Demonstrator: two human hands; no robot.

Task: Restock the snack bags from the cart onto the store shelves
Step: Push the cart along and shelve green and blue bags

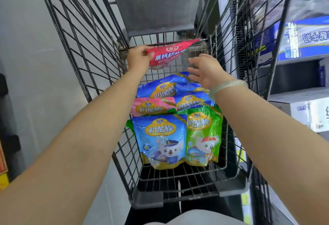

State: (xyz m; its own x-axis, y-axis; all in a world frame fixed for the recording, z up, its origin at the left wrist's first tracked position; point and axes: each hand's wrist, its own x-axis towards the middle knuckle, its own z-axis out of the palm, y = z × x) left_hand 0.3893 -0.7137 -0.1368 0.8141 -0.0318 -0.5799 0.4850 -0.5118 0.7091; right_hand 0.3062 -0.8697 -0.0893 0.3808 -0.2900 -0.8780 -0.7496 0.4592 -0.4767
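Two hands over the cart (85, 46): my left hand (138, 57) pinches a red bag (167, 53) above the far end; my right hand (204, 71) is spread, holding nothing. Other bags (174, 121) lie inside.

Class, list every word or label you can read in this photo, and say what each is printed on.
"奶酪棒": front blue bag, green bag, pink bag.
"妙可": above that, on the front blue bag.
"牛奶", upside down, partly cropped: blue box.
Red bag in the left hand: characters too blurred.
White box: print too small.
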